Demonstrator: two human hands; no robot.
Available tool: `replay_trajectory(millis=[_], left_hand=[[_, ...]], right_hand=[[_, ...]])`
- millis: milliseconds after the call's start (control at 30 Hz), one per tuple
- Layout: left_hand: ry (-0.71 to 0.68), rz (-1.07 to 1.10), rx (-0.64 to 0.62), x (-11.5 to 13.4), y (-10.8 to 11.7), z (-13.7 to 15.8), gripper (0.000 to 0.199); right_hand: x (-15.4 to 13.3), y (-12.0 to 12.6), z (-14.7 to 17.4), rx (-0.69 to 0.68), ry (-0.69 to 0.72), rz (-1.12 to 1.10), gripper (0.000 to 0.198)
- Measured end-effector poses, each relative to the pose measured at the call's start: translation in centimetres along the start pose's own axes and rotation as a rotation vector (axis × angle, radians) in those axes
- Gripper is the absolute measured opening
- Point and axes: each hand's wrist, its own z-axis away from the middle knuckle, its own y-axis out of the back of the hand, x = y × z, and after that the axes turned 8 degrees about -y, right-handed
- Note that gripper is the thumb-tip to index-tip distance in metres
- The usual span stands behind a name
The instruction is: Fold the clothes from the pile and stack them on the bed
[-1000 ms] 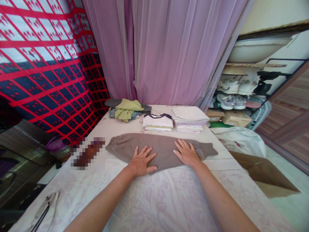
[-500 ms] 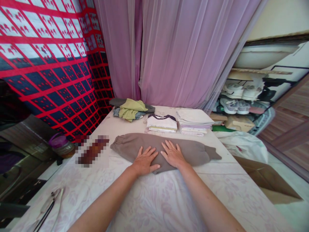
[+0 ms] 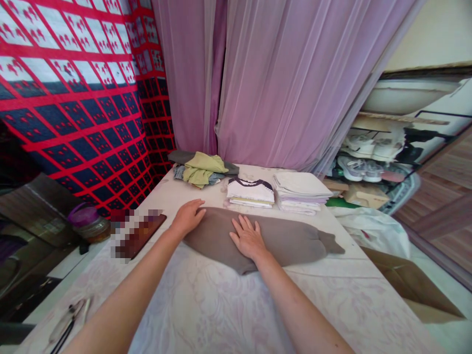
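Note:
A pair of grey-brown sweatpants (image 3: 291,236), folded lengthwise, lies flat across the bed, its ribbed cuff pointing right. My left hand (image 3: 189,216) rests over the waistband end at the left, fingers stretched out and thumb apart; it covers most of that end. On the middle of the sweatpants my right hand (image 3: 249,238) lies flat with its fingers spread. Just behind them sit a stack of folded shirts (image 3: 250,191), with a dark-collared white one on top, and a stack of folded white cloths (image 3: 302,189).
A loose heap of clothes (image 3: 204,169), green on top, lies at the back left of the bed (image 3: 206,305). Left of the sweatpants is a blurred-out brown flat object (image 3: 147,236). Eyeglasses (image 3: 70,319) lie near the front left corner. A cardboard box (image 3: 409,280) stands beyond the right edge.
My left hand has moved left from the middle of the sweatpants to the waistband end. My right hand has slid slightly left and stays flat on the fabric. The view has shifted a little.

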Motion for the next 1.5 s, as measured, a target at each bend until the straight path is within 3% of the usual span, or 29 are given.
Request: replay_trajectory(millis=[100, 200, 267, 367, 467, 600, 700, 900, 967, 1033, 1167, 1233, 1300, 1367, 1500], left_hand=[[0.065, -0.050, -0.247, -2.0, 0.8, -2.0, 0.052], [0.075, -0.037, -0.374, -3.0, 0.8, -3.2, 0.051], [0.089, -0.030, -0.431, -3.4, 0.6, -3.6, 0.051], [0.110, -0.004, -0.499, -3.7, 0.5, -4.0, 0.048], [0.129, 0.011, -0.550, -3.7, 0.3, -4.5, 0.046], [0.133, 0.009, -0.603, -3.3, 0.6, -5.2, 0.042], [0.126, 0.017, -0.642, -3.2, 1.3, -5.5, 0.042], [0.137, 0.071, -0.704, -3.2, 2.8, -5.2, 0.043], [0.124, 0.130, -0.678, -3.1, 3.8, -5.1, 0.041], [0.076, 0.165, -0.564, -2.7, 5.4, -5.2, 0.040], [-0.042, 0.058, -0.228, -1.7, 9.6, -5.6, 0.029], [-0.089, -0.056, -0.096, -1.0, 10.6, -5.0, 0.016], [-0.149, -0.205, -0.012, -0.5, 9.9, -3.6, 0.006], [-0.199, -0.348, 0.024, -0.4, 7.7, -1.5, 0.013], [-0.271, -0.416, -0.027, -1.5, 1.9, 3.2, 0.022]], right_hand=[[0.2, 0.3, 0.0, 0.006, 0.001, -0.018, 0.057], [1.5, 1.5, -0.4, 0.024, 0.033, -0.049, 0.049], [3.8, 2.7, -0.8, 0.080, 0.006, -0.046, 0.043], [9.1, 5.0, -1.2, 0.149, -0.175, 0.050, 0.044], [14.8, 7.1, -1.1, -0.009, -0.345, 0.128, 0.049], [19.6, 8.8, -0.9, -0.146, -0.368, 0.089, 0.043], [21.0, 9.3, -1.0, -0.215, -0.344, 0.030, 0.041], [22.0, 9.4, -1.2, -0.271, -0.305, -0.064, 0.016], [22.4, 10.2, -1.0, -0.239, -0.274, -0.085, 0.015], [22.9, 11.5, -0.8, -0.156, -0.240, -0.101, 0.017], [23.6, 14.5, 0.4, 0.183, -0.203, -0.135, 0.031], [23.3, 14.7, 1.4, 0.338, -0.170, -0.072, 0.033], [22.8, 13.1, 2.7, 0.462, -0.110, 0.052, 0.031], [22.2, 10.3, 4.3, 0.553, -0.061, 0.147, 0.031], [21.7, 4.3, 7.1, 0.569, 0.059, 0.226, 0.032]])
